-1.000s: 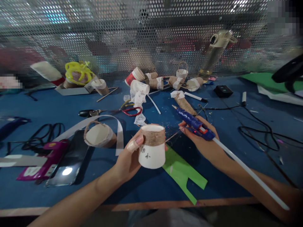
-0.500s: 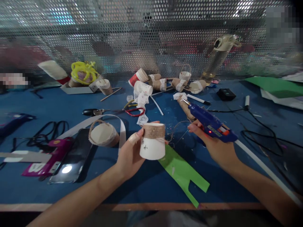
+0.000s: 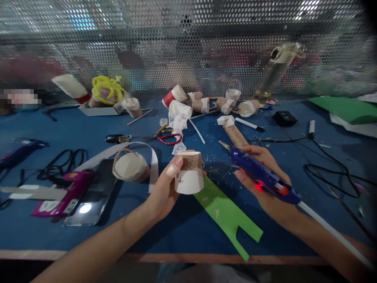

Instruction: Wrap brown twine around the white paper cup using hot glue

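Observation:
My left hand (image 3: 165, 186) is closed round a white paper cup (image 3: 189, 181), held upside down with brown twine wound about its upper part. In my right hand (image 3: 269, 196) lies a blue glue gun (image 3: 256, 169), its nozzle pointing left toward the cup but apart from it. A red light glows on the gun and a long white glue stick (image 3: 330, 226) runs out of its back. Below the cup, a green cut sheet (image 3: 225, 210) lies on the table. A roll of brown twine (image 3: 235, 133) with a white lace end lies behind the gun.
To the left are a twine-wrapped basket (image 3: 129, 167), a phone (image 3: 96, 192), a purple glue gun (image 3: 66, 194) and another blue glue gun (image 3: 22, 152). Scissors (image 3: 171, 138) and several small cups stand further back. A clear bottle (image 3: 272, 70) leans against the perforated metal screen (image 3: 188, 51).
The glue gun has turned in my right hand, its nozzle now lower and further left. My left hand has tilted the cup slightly.

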Action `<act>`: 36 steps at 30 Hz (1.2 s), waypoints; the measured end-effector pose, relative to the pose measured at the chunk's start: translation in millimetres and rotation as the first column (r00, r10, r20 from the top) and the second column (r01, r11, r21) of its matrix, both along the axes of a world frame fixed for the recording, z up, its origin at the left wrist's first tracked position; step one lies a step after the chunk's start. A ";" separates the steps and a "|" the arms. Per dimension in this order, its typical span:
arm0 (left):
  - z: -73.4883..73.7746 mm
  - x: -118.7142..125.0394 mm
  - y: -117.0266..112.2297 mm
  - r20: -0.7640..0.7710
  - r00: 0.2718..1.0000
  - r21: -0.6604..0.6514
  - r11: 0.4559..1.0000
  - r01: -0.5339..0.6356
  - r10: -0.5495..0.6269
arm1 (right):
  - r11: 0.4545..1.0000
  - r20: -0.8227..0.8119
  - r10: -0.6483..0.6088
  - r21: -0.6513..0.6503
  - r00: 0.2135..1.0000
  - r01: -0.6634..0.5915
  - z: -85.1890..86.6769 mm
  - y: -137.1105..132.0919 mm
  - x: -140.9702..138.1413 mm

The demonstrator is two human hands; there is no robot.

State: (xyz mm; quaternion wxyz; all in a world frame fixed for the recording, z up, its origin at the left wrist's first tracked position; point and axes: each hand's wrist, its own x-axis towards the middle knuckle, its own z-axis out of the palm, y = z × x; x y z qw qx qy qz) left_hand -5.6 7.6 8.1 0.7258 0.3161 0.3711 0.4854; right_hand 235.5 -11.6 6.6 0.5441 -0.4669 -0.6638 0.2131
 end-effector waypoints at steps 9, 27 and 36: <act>-1.0 0.8 0.3 -0.003 0.999 0.066 0.996 -0.051 0.052 | 0.985 0.110 0.168 -0.064 0.980 -0.162 -3.1 -8.2 5.7; 0.1 1.8 -1.1 -0.098 0.993 0.111 0.992 -0.060 0.071 | 0.949 0.196 0.308 -0.133 0.931 -0.285 -6.6 -7.3 4.8; -3.3 1.1 -1.3 -0.118 0.988 0.194 0.978 -0.075 0.099 | 0.950 0.270 0.311 -0.115 0.911 -0.290 -5.2 -8.7 6.4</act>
